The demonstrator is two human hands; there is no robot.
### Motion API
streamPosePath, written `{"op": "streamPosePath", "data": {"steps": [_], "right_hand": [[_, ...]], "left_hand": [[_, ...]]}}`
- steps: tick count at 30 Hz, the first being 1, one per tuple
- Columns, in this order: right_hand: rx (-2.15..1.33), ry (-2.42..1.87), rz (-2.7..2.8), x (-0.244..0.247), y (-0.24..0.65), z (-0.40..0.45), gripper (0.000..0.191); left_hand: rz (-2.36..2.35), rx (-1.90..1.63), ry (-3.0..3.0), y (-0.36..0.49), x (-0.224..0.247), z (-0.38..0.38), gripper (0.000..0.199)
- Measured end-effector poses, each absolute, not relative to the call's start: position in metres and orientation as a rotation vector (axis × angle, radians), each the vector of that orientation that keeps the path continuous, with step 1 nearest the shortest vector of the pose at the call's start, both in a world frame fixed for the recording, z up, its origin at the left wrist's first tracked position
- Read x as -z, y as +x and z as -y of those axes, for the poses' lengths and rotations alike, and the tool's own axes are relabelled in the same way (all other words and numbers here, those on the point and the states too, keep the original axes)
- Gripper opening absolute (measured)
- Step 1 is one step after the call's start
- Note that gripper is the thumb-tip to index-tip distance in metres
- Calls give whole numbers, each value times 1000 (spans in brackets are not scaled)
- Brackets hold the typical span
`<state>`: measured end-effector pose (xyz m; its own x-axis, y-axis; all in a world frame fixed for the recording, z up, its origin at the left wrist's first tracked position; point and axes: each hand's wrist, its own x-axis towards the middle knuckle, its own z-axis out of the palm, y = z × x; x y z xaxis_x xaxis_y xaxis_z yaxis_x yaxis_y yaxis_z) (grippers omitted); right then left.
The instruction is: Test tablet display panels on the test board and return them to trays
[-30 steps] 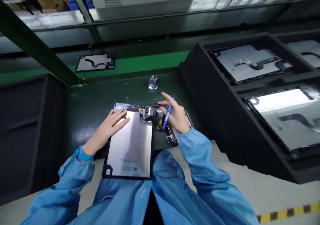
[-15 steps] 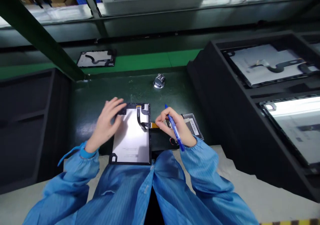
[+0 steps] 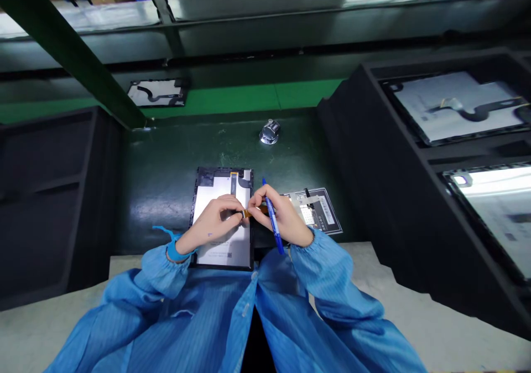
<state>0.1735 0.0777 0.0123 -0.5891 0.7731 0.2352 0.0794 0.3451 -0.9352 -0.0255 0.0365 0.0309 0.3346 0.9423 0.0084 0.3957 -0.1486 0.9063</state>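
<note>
A tablet screen panel [image 3: 239, 243] lies back side up before me, its lower edge close to my blue smock. My left hand [image 3: 218, 221] is over its middle, thumb and fingertips pinching the end of the panel's black flex cable [image 3: 233, 185]. Just beside it, my right hand [image 3: 282, 215] pinches an orange ribbon cable [image 3: 246, 213] at the panel's right edge. A blue pen [image 3: 272, 216] is also tucked in the right hand, slanting across it. The circuit board [image 3: 309, 213] to the right is partly covered by that hand. Fingers hide where the two cables meet.
A shiny metal knob-like piece [image 3: 269, 132] stands behind the panel on the dark green bench [image 3: 174, 157]. Another panel [image 3: 157, 93] lies on the back ledge. Black trays stand on both sides; the right tray [image 3: 352, 140] holds screen panels [image 3: 460, 104].
My left hand has moved right from the panel's upper left corner to the black flex cable and closed on it. My right hand has shifted slightly left, still with the pen.
</note>
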Motion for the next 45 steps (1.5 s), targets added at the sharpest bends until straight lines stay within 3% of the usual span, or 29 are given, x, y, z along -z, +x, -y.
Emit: {"op": "streamPosePath", "data": {"steps": [9, 15, 20, 24, 30, 45], "right_hand": [[-1416, -630, 1863, -13, 167, -77, 23], [-1159, -820, 1841, -34, 177, -125, 22], [-1257, -783, 1973, -36, 174, -134, 15], [-1351, -837, 2043, -29, 174, -109, 13], [-1437, -726, 1989, -18, 182, -74, 23], [-1364, -783, 1976, -14, 178, -59, 12]], "left_hand": [[-1338, -863, 1590, -27, -31, -26, 18], [-1174, -890, 1322, -90, -37, 24, 48], [-1512, -922, 1392, -101, -36, 40, 24], [-1563, -933, 1765, -71, -32, 13, 52], [-1286, -820, 1973, -40, -20, -29, 12], [-1257, -738, 1894, -24, -22, -31, 19]]}}
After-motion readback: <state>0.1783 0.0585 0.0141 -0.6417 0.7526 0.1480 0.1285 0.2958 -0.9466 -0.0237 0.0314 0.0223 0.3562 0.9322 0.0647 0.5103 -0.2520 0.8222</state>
